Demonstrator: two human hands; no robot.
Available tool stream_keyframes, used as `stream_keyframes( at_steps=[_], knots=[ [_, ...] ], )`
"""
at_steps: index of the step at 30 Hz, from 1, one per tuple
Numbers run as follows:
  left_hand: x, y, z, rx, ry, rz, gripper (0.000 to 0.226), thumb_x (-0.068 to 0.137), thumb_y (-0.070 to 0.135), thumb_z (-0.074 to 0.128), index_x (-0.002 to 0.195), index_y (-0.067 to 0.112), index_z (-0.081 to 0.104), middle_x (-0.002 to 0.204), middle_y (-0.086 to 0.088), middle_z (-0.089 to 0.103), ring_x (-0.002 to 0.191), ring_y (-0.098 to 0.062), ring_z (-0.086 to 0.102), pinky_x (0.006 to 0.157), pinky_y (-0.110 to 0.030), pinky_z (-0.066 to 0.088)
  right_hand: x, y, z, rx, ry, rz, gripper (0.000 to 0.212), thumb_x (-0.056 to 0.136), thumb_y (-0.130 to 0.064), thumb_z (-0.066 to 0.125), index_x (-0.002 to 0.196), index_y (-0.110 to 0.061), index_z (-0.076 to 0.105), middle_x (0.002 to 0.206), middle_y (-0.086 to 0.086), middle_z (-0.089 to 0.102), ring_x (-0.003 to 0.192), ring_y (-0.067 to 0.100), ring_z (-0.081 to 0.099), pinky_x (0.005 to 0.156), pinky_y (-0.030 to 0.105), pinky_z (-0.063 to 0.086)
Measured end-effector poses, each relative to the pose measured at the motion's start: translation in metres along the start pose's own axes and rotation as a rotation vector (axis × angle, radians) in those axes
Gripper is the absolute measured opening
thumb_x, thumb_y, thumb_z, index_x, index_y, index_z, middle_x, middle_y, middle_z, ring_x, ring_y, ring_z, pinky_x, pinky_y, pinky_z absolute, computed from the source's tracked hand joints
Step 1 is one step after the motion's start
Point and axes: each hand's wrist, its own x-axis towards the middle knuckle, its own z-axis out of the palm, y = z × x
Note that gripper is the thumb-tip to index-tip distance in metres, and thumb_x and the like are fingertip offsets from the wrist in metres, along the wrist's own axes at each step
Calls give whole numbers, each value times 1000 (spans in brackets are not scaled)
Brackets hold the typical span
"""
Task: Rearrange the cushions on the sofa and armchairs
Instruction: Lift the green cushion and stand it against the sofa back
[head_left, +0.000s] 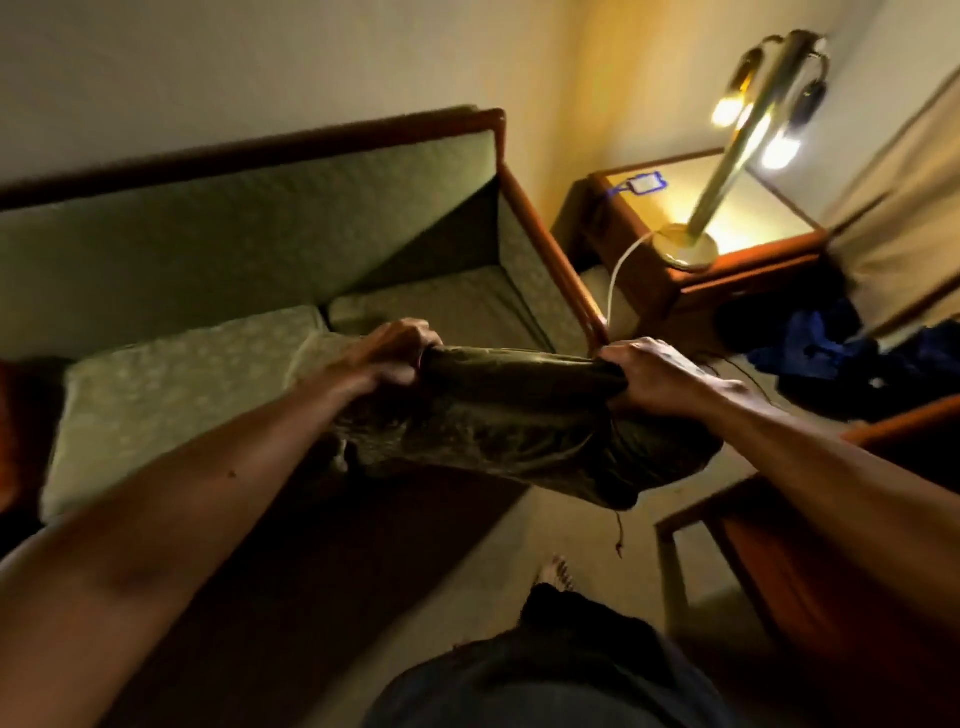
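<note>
Forearms: both bare arms are reaching forward from the bottom corners, converging on one cushion.
Left hand (392, 351): fingers are curling shut around the cushion's upper left corner, bunching the fabric.
Right hand (657, 371): fingers are closing tightly on the upper right corner, knuckles facing up.
Cushion (514, 421): dark olive, slightly glossy fabric with a faint pattern; it is looking limp and creased, sagging below the two fists, with a thin cord dangling from its lower edge.
Cushion axis: its long edge is running roughly left to right between the hands, tilting a little down toward the right, while the body is hanging downward.
Cushion place: it is hanging in the air in front of the sofa's right end, above the floor, clear of the seat.
Sofa (260, 239): green patterned upholstery in a reddish wooden frame, two seat pads lying side by side.
Side table (748, 270): standing just right of the sofa, carrying a lit brass lamp (727, 171).
Blur: motion is smearing finer details.
</note>
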Motion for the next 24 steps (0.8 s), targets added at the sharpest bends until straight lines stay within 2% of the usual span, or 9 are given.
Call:
stream_keyframes(
  at_steps=[2,4,8,11,14,17,20,22,24],
  knots=[
    [28,-33,-28,177,10,-57,40,78,-5,59,117,1,61,121,-15,53,124,-25,45,100,-35,36,53,-16,-13,2,6,-66,31,64,-30,75,89,-17,61,92,8,68,89,27,64,73,38,51],
    [58,-62,-55,320,69,-98,39,74,-4,62,110,10,67,107,-12,60,107,-30,58,82,-29,40,100,-20,-26,22,42,-127,31,66,-25,76,93,-16,65,92,8,69,88,26,64,75,38,51],
    [112,-111,-111,387,89,-161,35,74,14,74,109,13,69,99,-8,61,94,-23,58,78,-26,40,214,-27,-56,69,58,-224,27,70,-17,75,97,-17,70,90,5,71,86,18,64,77,36,51],
    [157,-131,-145,311,53,-205,25,72,23,75,94,13,70,87,-1,60,81,-18,58,67,-21,42,300,-19,-79,137,48,-274,28,72,-13,73,99,-20,71,92,3,73,87,16,66,80,37,53],
    [207,-156,-172,236,-27,-251,34,64,40,69,89,18,71,83,-4,67,76,-16,63,63,-29,48,376,-6,-105,148,3,-259,33,74,-3,67,101,-20,72,95,3,72,90,17,64,83,38,53],
    [267,-187,-191,200,9,-310,19,68,27,72,87,27,71,76,9,66,72,-7,62,61,-25,44,455,6,-126,140,-47,-259,42,71,8,59,101,-18,72,96,5,71,92,19,62,84,40,53],
    [325,-221,-207,224,10,-397,30,69,24,75,98,18,70,89,-1,69,83,-17,64,63,-24,44,531,17,-133,113,-61,-266,42,67,5,60,98,-20,73,96,4,73,92,19,62,86,41,52],
    [368,-254,-222,235,44,-444,48,70,29,78,113,12,66,112,-8,65,104,-24,61,78,-27,46,584,25,-133,100,-59,-247,40,67,0,62,98,-23,72,96,3,73,93,21,63,86,43,53],
    [403,-283,-231,260,88,-490,62,72,33,77,127,14,57,131,-10,56,121,-28,52,97,-36,44,628,36,-121,66,-49,-220,36,70,-10,64,101,-28,68,100,4,72,93,25,65,85,46,53]
  ],
)
